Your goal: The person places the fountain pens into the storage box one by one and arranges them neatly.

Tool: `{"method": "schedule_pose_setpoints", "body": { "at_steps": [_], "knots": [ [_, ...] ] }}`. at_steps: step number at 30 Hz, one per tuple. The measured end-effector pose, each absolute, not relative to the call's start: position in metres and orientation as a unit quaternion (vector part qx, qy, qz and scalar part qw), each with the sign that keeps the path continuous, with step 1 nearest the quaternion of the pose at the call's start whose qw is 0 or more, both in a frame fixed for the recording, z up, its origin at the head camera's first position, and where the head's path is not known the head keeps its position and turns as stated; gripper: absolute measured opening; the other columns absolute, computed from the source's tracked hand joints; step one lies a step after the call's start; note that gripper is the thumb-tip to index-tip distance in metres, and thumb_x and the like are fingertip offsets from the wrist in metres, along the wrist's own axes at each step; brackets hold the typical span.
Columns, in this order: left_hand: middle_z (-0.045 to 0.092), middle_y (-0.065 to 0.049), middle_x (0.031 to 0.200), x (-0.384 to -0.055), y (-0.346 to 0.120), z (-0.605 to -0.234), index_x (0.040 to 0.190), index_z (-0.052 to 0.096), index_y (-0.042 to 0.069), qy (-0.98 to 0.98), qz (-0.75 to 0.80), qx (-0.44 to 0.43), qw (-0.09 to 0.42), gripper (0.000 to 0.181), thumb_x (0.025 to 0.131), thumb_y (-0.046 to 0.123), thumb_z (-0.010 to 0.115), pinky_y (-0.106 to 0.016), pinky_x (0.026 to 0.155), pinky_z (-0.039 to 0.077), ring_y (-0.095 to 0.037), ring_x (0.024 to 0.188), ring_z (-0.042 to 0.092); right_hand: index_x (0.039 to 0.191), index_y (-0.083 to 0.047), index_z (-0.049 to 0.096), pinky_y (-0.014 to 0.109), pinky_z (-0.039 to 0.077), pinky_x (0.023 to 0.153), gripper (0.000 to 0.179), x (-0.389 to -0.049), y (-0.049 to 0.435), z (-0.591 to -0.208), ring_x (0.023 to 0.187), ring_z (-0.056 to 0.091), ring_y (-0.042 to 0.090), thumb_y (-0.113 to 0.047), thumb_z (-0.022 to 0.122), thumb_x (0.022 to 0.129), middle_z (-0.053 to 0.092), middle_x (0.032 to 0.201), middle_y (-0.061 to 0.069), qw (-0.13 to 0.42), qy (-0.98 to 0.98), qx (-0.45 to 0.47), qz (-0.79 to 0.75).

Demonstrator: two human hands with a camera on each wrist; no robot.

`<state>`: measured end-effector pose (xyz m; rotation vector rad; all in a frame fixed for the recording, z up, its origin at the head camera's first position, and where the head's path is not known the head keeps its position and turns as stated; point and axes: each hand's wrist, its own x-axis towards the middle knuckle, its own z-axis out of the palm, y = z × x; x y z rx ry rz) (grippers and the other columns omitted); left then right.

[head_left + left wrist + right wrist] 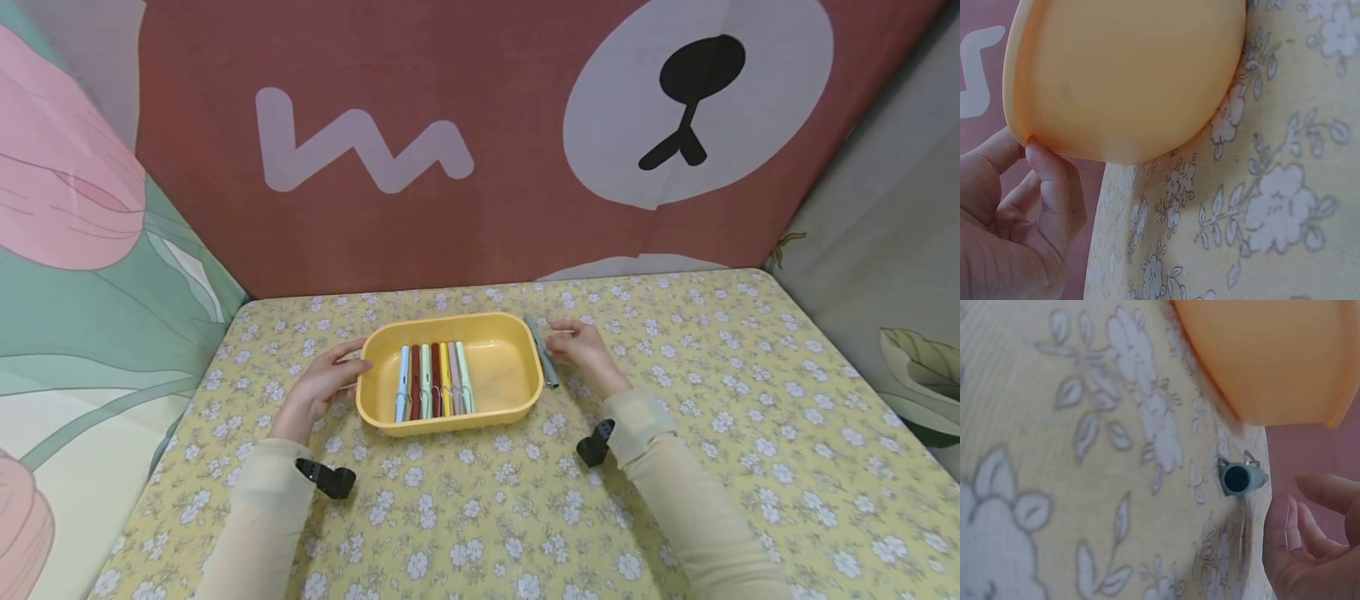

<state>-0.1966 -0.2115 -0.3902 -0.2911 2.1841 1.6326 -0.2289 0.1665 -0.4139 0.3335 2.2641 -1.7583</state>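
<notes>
A yellow plastic tray (504, 379) stands on the table, with a row of several clipped pens (437, 379) side by side in its left and middle part. Their colours are light blue, dark red, pale green, yellow and mauve. My left hand (327, 379) pinches the tray's left rim between thumb and fingers, also seen close in the left wrist view. Outside the tray's right end, a grey-green pen (542, 353) lies on the cloth. In the right wrist view its round hollow end faces the camera. Just right of this pen is my right hand (587, 352), fingers loosely bent and holding nothing.
A yellow flowered cloth (480, 517) covers the table. Behind it hangs a reddish-brown fabric (420, 242) with a printed bear's snout. Patterned fabric hangs at both sides. A small black camera (330, 479) sits on each wrist.
</notes>
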Motion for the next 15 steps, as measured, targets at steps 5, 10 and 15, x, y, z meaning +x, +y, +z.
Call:
{"method": "schedule_pose_setpoints", "body": {
  "at_steps": [5,10,15],
  "knots": [
    [0.061,0.002,0.104,-0.1977,-0.2117,-0.3914,0.151,0.03,0.019,0.779,0.586,-0.103,0.196,0.063,0.095,0.022,0.057,-0.018,0.056,0.05,-0.002,0.072,0.064,0.135,0.003,0.047,0.03,0.055,0.089,0.045,-0.2297,0.1668,-0.4175,0.083,0.063,0.009,-0.007,0.057,0.092,0.059,0.121,0.02,0.12,0.787,0.115,-0.594],
    [0.061,0.002,0.102,-0.1973,-0.2116,-0.3917,0.151,0.03,0.02,0.776,0.59,-0.105,0.196,0.063,0.095,0.021,0.057,-0.018,0.056,0.05,-0.002,0.071,0.064,0.135,0.003,0.046,0.023,0.055,0.079,0.046,-0.2293,0.1662,-0.4192,0.075,0.061,0.006,-0.004,0.057,0.091,0.061,0.101,0.007,0.129,0.781,0.119,-0.599],
    [0.061,0.002,0.102,-0.1967,-0.2115,-0.3916,0.151,0.03,0.019,0.774,0.593,-0.105,0.196,0.063,0.095,0.021,0.058,-0.018,0.056,0.05,-0.002,0.071,0.064,0.135,0.002,0.048,0.023,0.055,0.078,0.046,-0.2283,0.1661,-0.4216,0.075,0.062,0.006,-0.007,0.058,0.091,0.063,0.102,0.008,0.137,0.795,0.119,-0.579]
  ]
}}
